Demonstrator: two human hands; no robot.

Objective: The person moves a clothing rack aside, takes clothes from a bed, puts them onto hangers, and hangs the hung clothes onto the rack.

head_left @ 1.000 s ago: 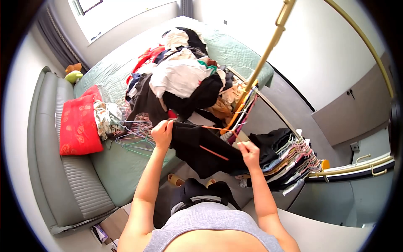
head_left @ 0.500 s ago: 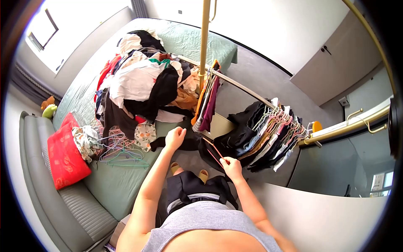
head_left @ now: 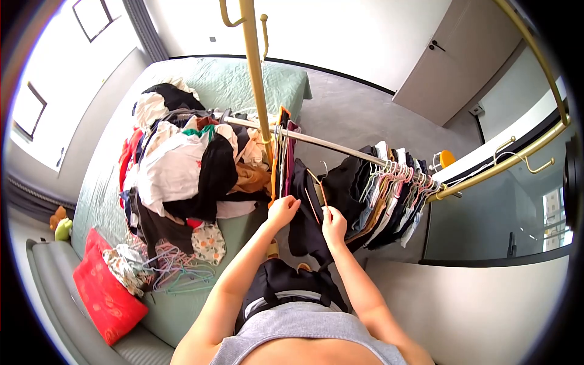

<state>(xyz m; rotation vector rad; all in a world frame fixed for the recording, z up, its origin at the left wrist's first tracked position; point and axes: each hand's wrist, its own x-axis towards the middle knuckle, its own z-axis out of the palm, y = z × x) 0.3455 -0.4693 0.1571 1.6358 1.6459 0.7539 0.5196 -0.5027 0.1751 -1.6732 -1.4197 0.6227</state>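
Observation:
A black garment (head_left: 303, 230) hangs in front of me, between my hands. With it is a thin orange-pink hanger (head_left: 320, 185), its hook end pointing up and away from me. My right hand (head_left: 334, 226) is closed round the near end of the hanger, against the cloth. My left hand (head_left: 284, 212) is closed in a pinch at the garment's left edge; its fingertips partly hide the grip. Just beyond my left hand, several garments (head_left: 286, 152) hang close together on the metal rail (head_left: 328, 145).
Many clothes hang on white and pink hangers (head_left: 395, 173) at the rail's right end. A golden post (head_left: 252, 73) rises at its left. Piled clothes (head_left: 170, 170), loose hangers (head_left: 182, 267) and a red cushion (head_left: 106, 289) lie on the green-covered bed (head_left: 280, 82).
My left hand has moved right and closer to my right hand, bringing the stretched black cloth in with it. The hanger has tilted more upright and my view has shifted.

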